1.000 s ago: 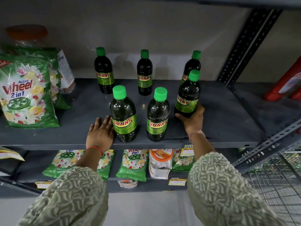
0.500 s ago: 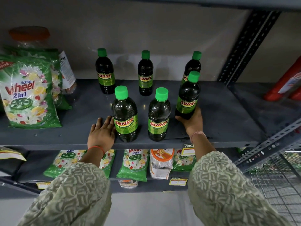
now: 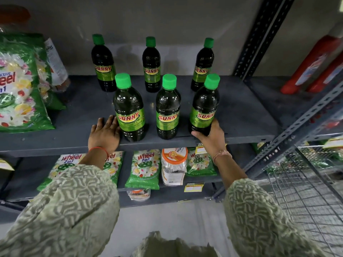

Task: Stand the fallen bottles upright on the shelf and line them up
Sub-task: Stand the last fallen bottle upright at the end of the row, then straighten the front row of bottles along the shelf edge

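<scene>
Several dark SUNNY bottles with green caps stand upright on the grey shelf (image 3: 241, 115) in two rows. The back row has a left bottle (image 3: 103, 65), a middle bottle (image 3: 151, 67) and a right bottle (image 3: 203, 67). In the front row stand a left bottle (image 3: 130, 110), a middle bottle (image 3: 168, 110) and a right bottle (image 3: 204, 106). My right hand (image 3: 213, 138) grips the base of the front right bottle. Flat on the shelf lies my left hand (image 3: 104, 133), its fingers touching the front left bottle's base.
Green Wheel detergent bags (image 3: 20, 86) lean at the shelf's left. More bags and a jar (image 3: 173, 166) fill the shelf below. A slotted upright post (image 3: 259, 38) bounds the right side, red bottles (image 3: 313, 65) beyond it. A wire basket (image 3: 304, 193) sits lower right.
My right hand has drawn the front right bottle forward and left, level with the other two front bottles. The left hand has stayed put; the camera has moved closer.
</scene>
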Demonstrator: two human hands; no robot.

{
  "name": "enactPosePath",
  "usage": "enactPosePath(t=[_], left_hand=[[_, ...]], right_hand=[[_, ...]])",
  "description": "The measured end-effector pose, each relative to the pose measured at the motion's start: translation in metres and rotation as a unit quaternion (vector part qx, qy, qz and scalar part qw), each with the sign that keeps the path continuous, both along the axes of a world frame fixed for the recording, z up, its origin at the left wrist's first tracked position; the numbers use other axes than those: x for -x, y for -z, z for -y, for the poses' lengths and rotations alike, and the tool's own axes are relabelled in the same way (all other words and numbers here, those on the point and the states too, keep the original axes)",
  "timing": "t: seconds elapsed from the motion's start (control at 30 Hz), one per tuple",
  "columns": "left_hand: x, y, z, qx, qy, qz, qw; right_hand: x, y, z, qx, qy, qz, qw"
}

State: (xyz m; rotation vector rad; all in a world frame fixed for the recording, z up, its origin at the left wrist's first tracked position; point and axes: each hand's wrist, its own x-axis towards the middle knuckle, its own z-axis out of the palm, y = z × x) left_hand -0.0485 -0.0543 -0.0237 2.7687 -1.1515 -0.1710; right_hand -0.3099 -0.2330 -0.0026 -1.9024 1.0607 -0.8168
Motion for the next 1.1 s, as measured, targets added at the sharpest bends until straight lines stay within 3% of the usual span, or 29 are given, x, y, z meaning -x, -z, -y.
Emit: enactPosePath(t=[0.37, 0.43, 0.5, 0.57, 0.63, 0.73, 0.83, 0.97, 1.1], left_hand=[[-0.005, 0.006, 0.001, 0.041, -0.006, -0.016, 0.999], [-0.003, 0.0, 0.001, 0.125, -0.05, -0.07, 0.988], [0.006, -0.009, -0.009, 0.296, -0.155, -0.098, 0.938], [0.032, -0.014, -0.027, 0.458, -0.216, -0.032, 0.861], [0.081, -0.021, -0.041, 0.509, -0.175, -0.022, 0.843], [0.141, -0.019, -0.026, 0.48, -0.062, -0.137, 0.864], [0.161, -0.02, 0.013, 0.434, -0.035, -0.248, 0.865], [0.147, -0.013, 0.052, 0.405, -0.073, -0.266, 0.872], [0.142, -0.011, 0.062, 0.406, -0.071, -0.223, 0.884]], right_hand=[[0.009, -0.004, -0.008, -0.008, -0.019, -0.012, 1.0], [0.01, -0.005, -0.008, -0.007, -0.026, -0.014, 1.0], [0.013, -0.009, -0.01, -0.009, -0.035, -0.005, 0.999], [0.014, -0.009, -0.011, -0.014, -0.033, 0.017, 0.999], [0.013, -0.006, -0.012, -0.014, -0.022, 0.034, 0.999], [0.011, -0.001, -0.012, -0.004, -0.006, 0.025, 1.0], [0.01, 0.004, -0.01, 0.017, 0.008, 0.008, 1.0], [0.012, 0.008, -0.005, 0.027, 0.0, -0.012, 1.0], [0.018, 0.007, 0.001, 0.032, -0.003, -0.018, 0.999]])
